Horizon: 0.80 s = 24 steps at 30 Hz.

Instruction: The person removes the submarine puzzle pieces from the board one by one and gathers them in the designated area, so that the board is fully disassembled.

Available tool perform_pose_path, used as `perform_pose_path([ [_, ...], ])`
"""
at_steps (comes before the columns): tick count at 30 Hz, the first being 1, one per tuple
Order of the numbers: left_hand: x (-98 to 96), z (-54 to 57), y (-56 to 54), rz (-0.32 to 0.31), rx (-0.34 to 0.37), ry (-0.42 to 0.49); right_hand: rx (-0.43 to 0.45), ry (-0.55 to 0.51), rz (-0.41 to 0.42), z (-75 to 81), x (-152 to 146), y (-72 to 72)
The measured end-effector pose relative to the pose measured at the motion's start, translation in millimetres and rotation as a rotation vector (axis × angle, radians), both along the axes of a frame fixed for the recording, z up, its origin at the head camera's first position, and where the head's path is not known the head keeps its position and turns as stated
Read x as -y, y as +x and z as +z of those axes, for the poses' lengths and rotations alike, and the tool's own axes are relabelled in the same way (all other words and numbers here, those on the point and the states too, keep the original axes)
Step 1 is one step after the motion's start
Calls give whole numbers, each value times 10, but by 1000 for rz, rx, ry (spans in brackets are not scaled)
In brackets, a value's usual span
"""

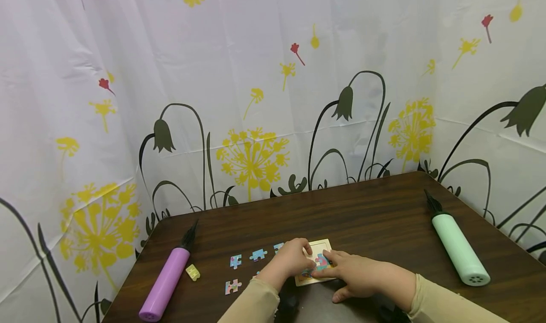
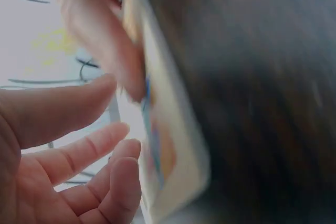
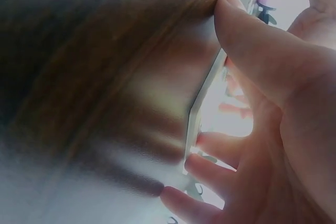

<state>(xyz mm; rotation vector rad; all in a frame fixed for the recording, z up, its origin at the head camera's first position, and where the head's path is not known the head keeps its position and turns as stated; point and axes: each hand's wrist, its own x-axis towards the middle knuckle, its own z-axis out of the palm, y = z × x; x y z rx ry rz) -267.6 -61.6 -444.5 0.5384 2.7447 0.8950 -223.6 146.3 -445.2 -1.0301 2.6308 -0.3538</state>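
Note:
A small jigsaw board (image 1: 321,244) with a pale frame lies near the table's front edge, some colourful pieces (image 1: 322,261) set in it. From the left, my left hand (image 1: 294,257) hovers over the board, fingers loosely bent. The left wrist view shows that hand (image 2: 68,166) with thumb and fingertips apart and nothing between them, close beside the board (image 2: 181,182). My right hand (image 1: 358,273) spreads across the board's right side, fingertips on the pieces. In the right wrist view its thumb (image 3: 247,35) reaches the tabletop near the board's edge (image 3: 202,95). Both hands partly hide the board.
Several loose jigsaw pieces (image 1: 258,255) lie left of the board, one partly behind my left arm. Further left are a small yellow block (image 1: 193,272) and a purple hand pump (image 1: 166,282). A mint-green pump (image 1: 460,249) lies at right. A patterned curtain (image 1: 264,76) hangs behind the table.

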Motion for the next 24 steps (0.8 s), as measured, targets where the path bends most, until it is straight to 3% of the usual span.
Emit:
perform_pose_path([
  [6,-158,-34,-26,-28,32,5,4,-10,5,-19,-11,-7],
  [14,-213,-69,-54,-12,73,26,-30,-39,11,-44,-12,-8],
  [21,-227,-75,-72,10,62,27,23,-72,-29,-65,-12,1],
  [24,-229,-84,-72,31,56,68,52,-87,-54,-70,-16,6],
])
